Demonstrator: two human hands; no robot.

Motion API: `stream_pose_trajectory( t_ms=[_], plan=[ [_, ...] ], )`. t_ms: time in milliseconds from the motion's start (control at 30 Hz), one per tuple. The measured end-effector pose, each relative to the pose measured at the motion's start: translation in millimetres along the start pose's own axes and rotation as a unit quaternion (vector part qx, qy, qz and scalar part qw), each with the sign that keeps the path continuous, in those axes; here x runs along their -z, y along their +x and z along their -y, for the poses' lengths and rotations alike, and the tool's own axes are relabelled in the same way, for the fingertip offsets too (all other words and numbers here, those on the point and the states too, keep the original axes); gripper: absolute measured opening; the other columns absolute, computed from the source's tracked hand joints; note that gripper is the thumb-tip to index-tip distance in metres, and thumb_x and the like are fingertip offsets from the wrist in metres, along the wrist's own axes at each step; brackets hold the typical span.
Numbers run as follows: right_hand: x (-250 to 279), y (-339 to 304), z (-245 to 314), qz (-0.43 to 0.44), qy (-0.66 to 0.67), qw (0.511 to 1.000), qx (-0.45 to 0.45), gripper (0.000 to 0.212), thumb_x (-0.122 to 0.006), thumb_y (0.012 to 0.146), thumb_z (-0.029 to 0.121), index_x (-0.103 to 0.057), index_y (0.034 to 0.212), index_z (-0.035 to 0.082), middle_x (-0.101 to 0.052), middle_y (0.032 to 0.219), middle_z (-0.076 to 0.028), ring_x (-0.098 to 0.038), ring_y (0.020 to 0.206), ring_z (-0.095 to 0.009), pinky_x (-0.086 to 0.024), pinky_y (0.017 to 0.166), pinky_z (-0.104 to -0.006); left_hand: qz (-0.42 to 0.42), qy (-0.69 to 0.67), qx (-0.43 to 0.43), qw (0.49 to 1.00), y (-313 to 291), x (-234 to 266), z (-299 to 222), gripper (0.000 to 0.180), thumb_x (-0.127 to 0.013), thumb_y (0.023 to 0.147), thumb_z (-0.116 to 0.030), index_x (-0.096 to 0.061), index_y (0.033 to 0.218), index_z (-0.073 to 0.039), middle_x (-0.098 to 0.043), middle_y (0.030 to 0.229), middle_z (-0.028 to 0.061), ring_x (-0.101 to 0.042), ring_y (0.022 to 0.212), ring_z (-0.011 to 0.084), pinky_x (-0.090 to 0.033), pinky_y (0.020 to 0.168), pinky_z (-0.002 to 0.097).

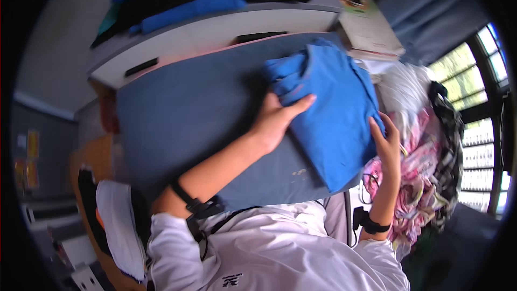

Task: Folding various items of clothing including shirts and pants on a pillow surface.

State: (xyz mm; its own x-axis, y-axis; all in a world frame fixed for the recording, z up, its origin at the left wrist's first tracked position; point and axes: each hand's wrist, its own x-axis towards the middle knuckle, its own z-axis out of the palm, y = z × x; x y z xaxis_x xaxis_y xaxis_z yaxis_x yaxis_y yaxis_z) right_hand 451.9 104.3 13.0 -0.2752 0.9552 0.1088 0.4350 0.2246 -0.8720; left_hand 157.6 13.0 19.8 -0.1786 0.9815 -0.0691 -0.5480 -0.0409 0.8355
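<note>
A folded blue garment (339, 113), its exact kind unclear, lies over the right part of a dark blue-grey padded surface (183, 108). My left hand (277, 121) grips its left edge, thumb on top and the other fingers hidden beneath the cloth. On the opposite side, my right hand (386, 140) holds the right edge, thumb over the fabric. Bunched layers show at the garment's upper left, and a corner points down toward me.
Behind the surface, a white drawer unit (199, 37) carries stacked dark and blue clothes (188, 11). A box (371, 27) with a small dark object on it stands far right. Pink patterned cloth (414, 183) is heaped at the right, near barred windows. White fabric (118, 226) hangs at the left.
</note>
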Motion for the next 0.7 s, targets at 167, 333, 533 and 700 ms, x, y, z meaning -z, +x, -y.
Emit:
stream_pose_trajectory(
  t_ms=[167,333,533,700],
  plan=[
    [7.2,7.3,-27.8,-0.01,-0.029,0.996,-0.087,0.061,-0.064,0.102,0.036,-0.053,0.14,-0.01,-0.059,0.137,-0.018,-0.054,0.124,-0.022,-0.039,0.11,-0.0325,-0.021,-0.101,-0.059,0.993,12.8,-14.8,19.4,0.082,-0.079,0.083,-0.006,-0.034,0.152,-0.01,-0.043,0.151,0.0074,-0.046,0.136,0.0212,-0.034,0.118,0.0394],
    [16.1,18.4,-19.8,0.144,0.156,0.977,-0.032,0.056,-0.055,0.107,0.041,-0.054,0.143,-0.001,-0.064,0.122,-0.008,-0.06,0.105,-0.014,-0.045,0.095,-0.0266,-0.092,-0.073,-0.096,0.988,-38.6,9.3,-25.3,0.068,-0.074,0.084,-0.001,-0.045,0.146,-0.007,-0.056,0.138,0.0061,-0.051,0.13,0.0184,-0.035,0.117,0.0378],
    [-10.8,42.9,1.4,0.108,0.068,0.992,-0.018,0.049,-0.051,0.108,0.044,-0.059,0.141,0.009,-0.046,0.088,0.006,-0.034,0.064,0.001,-0.026,0.055,-0.0173,-0.275,-0.057,-0.313,0.907,-199.2,85.9,-133.3,0.041,-0.074,0.09,-0.005,-0.06,0.128,-0.007,-0.065,0.119,0.0048,-0.064,0.11,0.0194,-0.053,0.097,0.0391],
    [-30.1,61.2,-13.4,0.068,0.069,0.995,-0.038,0.048,-0.054,0.107,0.043,-0.06,0.138,0.007,-0.052,0.095,0.001,-0.044,0.076,-0.005,-0.034,0.064,-0.0219,-0.517,0.083,-0.535,0.663,-327.3,144.2,-165.8,0.047,-0.071,0.093,0.0,-0.054,0.135,-0.013,-0.058,0.13,0.0067,-0.059,0.121,0.0228,-0.051,0.104,0.0437]
  ],
)
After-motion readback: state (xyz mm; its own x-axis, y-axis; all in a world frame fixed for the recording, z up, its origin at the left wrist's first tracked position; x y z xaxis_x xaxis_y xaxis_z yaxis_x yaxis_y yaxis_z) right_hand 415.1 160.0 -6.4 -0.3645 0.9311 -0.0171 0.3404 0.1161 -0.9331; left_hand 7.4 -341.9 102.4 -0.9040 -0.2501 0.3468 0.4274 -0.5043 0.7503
